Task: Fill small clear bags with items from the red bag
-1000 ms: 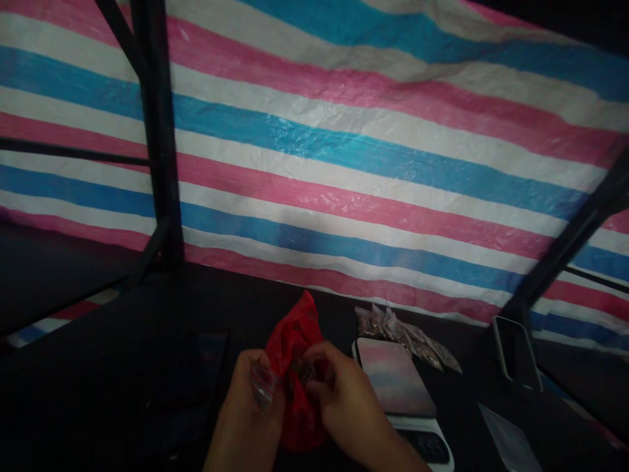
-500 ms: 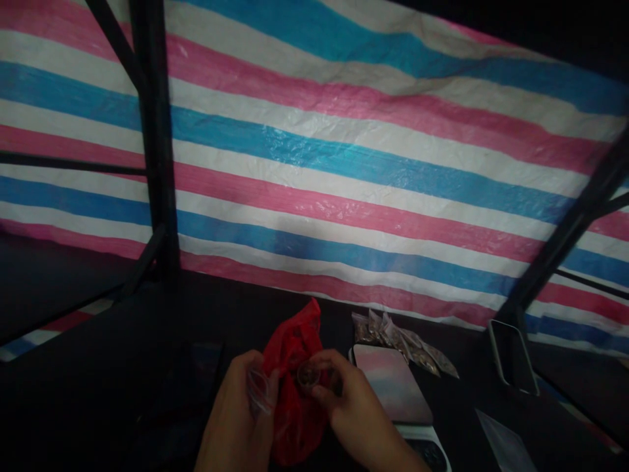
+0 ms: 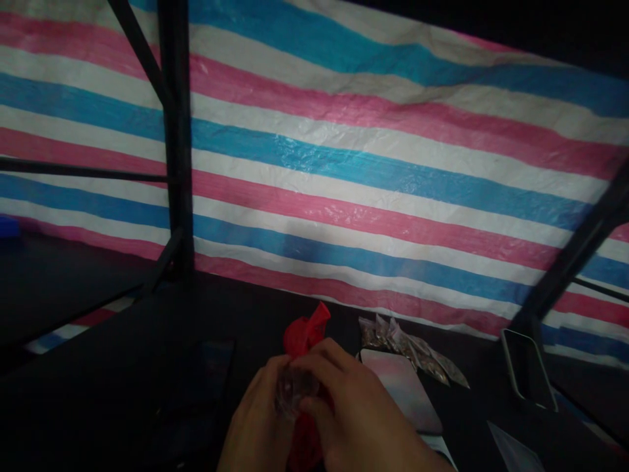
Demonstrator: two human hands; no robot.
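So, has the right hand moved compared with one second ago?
Yes. The right hand has moved left, away from the scale and over the red bag, closing against the left hand around a small clear bag.

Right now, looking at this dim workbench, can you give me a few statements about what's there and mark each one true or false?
1. Both hands, the left hand and the right hand, meet over a small clear bag. True.
2. The bag behind the hands is green. False: the red plastic bag is red.
3. A row of small filled packets lies behind the scale. True.
4. The phone lies to the left of the hands. False: it is far to the right, by a dark post.
5. The backdrop is a plain black wall. False: it is a striped tarp in pink, blue and white.
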